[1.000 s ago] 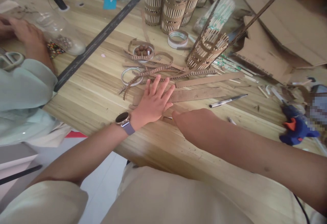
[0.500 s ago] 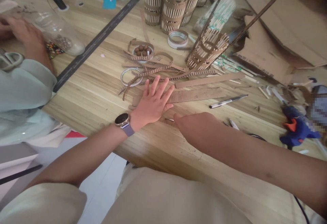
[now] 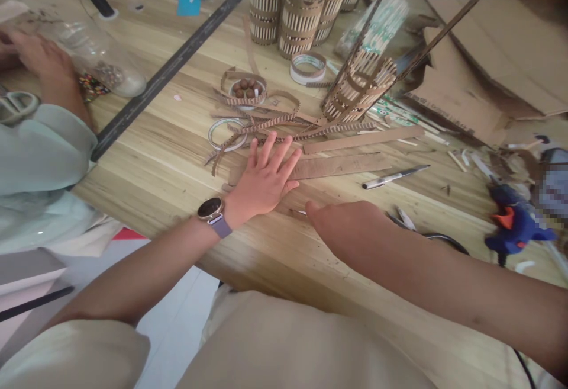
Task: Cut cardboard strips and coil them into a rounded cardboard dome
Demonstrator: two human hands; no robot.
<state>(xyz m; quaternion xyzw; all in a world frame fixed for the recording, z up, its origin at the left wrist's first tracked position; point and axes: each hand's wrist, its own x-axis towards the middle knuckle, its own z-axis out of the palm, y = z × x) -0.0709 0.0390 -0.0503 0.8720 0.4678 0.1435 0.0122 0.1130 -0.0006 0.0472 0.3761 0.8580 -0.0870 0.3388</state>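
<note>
My left hand [image 3: 265, 185] lies flat with fingers spread on a brown cardboard strip [image 3: 339, 166], a watch on its wrist. To its right, my right hand [image 3: 339, 226] is closed low over the table. A thin, pale blade tip [image 3: 302, 212] pokes out from it towards my left hand, like that of a slim knife; the handle is hidden in the hand. Beyond my left fingers lie corrugated cardboard strips [image 3: 275, 121], a second flat cardboard strip [image 3: 364, 139] and a white tape ring [image 3: 226, 134]. A pen [image 3: 396, 176] rests beyond my right hand.
Cylinders of cardboard and sticks [image 3: 302, 13] stand at the back, near a tape roll [image 3: 307, 69] and a bowl-like ring of brown balls [image 3: 247, 90]. At right are a blue glue gun [image 3: 515, 220] and cardboard sheets [image 3: 510, 45]. Another person's hand [image 3: 42, 54] is by a plastic bottle [image 3: 106, 63].
My right hand has shifted slightly towards me and to the right, with the blade tip moving along. My left hand stays pressed on the strip, fingers spread.
</note>
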